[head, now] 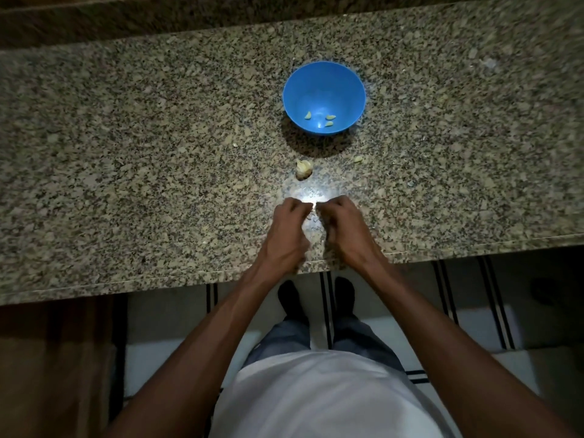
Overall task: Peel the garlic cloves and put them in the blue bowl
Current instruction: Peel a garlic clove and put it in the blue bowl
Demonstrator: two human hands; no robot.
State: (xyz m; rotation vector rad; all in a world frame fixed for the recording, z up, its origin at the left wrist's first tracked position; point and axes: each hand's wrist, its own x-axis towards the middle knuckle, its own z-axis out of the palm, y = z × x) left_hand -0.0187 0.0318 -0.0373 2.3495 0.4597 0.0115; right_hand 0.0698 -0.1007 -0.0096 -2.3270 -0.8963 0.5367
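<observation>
A person stands at a speckled granite surface (126, 153), both forearms reaching forward over its near edge. The left hand (289, 227) and the right hand (341, 226) meet just above the stone, fingers curled and fingertips drawn together around something very small in the bright glare between them; it is too washed out to tell what it is. Just beyond the hands lies a partly broken garlic bulb (304, 169) in its papery skin, resting on the surface. A single loose clove (358, 159) lies to the right of it, apart from the bulb. Farther back stands the blue bowl (324, 75), upright, with three pale peeled cloves (330, 117) lying on its bottom. A tiny scrap of skin (235, 145) sits left of the bowl.
</observation>
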